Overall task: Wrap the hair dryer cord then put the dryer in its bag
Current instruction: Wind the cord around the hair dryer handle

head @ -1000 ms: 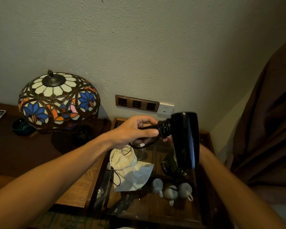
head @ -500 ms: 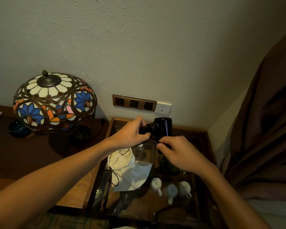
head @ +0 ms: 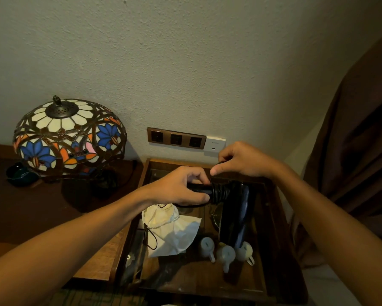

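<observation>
A black hair dryer (head: 235, 214) hangs in the air above the glass-topped side table (head: 271, 257), barrel pointing down. Its black cord (head: 221, 193) is coiled in tight turns around the handle. My left hand (head: 181, 187) is shut on the handle's end, left of the coils. My right hand (head: 240, 161) sits just above the coils, pinching the loose cord end between thumb and fingers. The cream drawstring bag (head: 172, 230) lies crumpled on the table below my left hand, its black string trailing to the left.
Three small white cups (head: 226, 250) stand below the dryer's nozzle. A stained-glass lamp (head: 68, 135) and a dark bowl (head: 20, 173) occupy the wooden desk on the left. Wall sockets (head: 176, 139) are behind. A brown curtain (head: 362, 151) hangs on the right.
My right hand has risen from in front of the dryer to above the handle, carrying the cord end. The dryer's barrel has swung back to point downward.
</observation>
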